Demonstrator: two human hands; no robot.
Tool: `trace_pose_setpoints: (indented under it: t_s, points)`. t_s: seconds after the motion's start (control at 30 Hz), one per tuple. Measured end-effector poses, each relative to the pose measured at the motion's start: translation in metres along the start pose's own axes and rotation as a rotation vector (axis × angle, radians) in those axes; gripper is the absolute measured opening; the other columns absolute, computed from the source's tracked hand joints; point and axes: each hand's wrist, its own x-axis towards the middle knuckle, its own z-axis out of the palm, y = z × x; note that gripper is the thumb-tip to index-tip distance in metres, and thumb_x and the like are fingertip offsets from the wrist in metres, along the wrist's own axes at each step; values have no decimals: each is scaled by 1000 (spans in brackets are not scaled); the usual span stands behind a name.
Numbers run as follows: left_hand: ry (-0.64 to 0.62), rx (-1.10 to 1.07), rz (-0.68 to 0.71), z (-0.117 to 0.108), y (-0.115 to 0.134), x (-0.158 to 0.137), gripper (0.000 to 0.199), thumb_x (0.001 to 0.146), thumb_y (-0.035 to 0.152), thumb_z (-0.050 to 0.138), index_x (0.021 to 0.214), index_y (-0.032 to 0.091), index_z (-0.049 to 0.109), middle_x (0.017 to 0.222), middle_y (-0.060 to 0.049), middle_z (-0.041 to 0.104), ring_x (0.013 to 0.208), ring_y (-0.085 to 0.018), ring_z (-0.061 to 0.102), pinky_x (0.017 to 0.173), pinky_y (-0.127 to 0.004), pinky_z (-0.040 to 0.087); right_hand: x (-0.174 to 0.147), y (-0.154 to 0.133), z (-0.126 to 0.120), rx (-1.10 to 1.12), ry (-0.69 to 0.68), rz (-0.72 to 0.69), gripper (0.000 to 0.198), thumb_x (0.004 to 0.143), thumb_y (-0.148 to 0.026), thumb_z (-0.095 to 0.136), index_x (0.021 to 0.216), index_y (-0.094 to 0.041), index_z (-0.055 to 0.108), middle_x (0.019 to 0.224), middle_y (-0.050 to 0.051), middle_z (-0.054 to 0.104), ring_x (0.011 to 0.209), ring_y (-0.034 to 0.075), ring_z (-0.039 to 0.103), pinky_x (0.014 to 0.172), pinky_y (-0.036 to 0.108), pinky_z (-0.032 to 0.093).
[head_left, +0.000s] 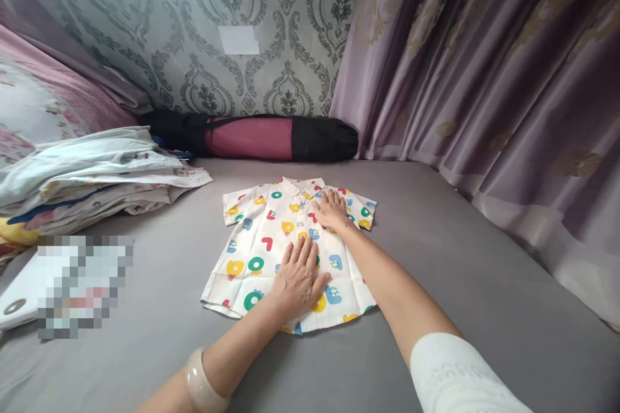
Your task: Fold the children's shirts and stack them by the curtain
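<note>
A small white short-sleeved shirt (266,226) with colourful letter prints lies front up and spread out, its collar pointing away from me. My left hand (296,277) rests flat on the lower middle of it, fingers stretched toward the collar. Higher up, just below the right side of the collar, my right hand (332,210) lies flat with its fingers extended. Both palms touch the cloth and neither hand grips anything. The hands cover parts of the shirt's front and some of the button placket.
The shirt lies on a grey sheet (436,251). At left sits a pile of folded clothes (97,174), with a white object (29,290) and a blurred-out patch nearer me. A black and maroon long bag (252,137) lies along the wall; curtains (436,45) hang at right.
</note>
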Motion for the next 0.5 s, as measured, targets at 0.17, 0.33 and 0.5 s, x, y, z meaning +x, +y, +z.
trace_pose_setpoints:
  t_s: [0.17,0.33,0.5]
  points:
    - [0,-62,-9,-5,-1,-1,71,97,58,27,147,8,38,156,-16,32,147,-31,23,118,-50,23,24,7,0,7,76,73,62,100,-46,18,151,-14,30,159,15,24,147,29,16,117,47,7]
    - [9,-119,-24,-9,-2,-1,69,96,58,32,145,11,40,156,-17,32,147,-32,23,117,-51,25,28,11,1,32,89,72,62,100,-43,18,151,-12,30,160,15,23,148,27,14,118,47,5]
    - [3,-131,-95,-8,0,-1,74,94,63,31,145,10,40,157,-22,27,147,-36,20,117,-55,23,20,2,0,162,36,39,67,99,-45,9,154,-8,19,163,13,12,150,24,9,119,43,6]
